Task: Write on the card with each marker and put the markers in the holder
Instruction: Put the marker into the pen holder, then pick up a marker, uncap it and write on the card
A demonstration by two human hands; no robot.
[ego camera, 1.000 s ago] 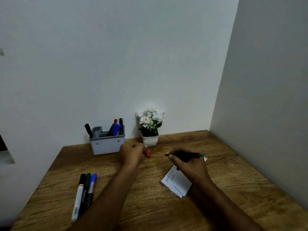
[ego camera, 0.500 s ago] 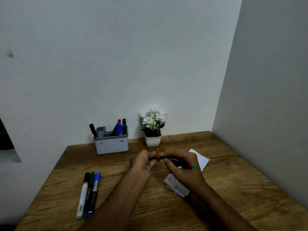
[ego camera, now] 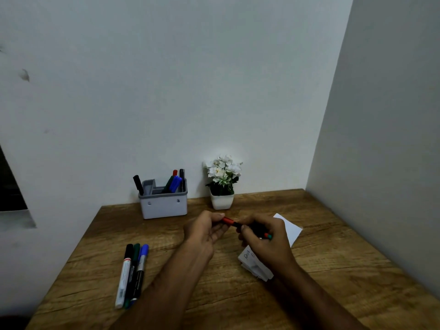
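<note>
The left hand had brought the red cap onto the marker gripped in the right hand, mid-desk above the card; capping looked nearly done, holder next.

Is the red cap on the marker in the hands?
On, or nearly: the red cap meets the marker end; full seating cannot be told.

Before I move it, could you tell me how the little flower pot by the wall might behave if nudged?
The flower pot looks small and narrow-based with a taller bouquet, so it would probably tip rather than slide. It seems light, likely artificial flowers.
</note>
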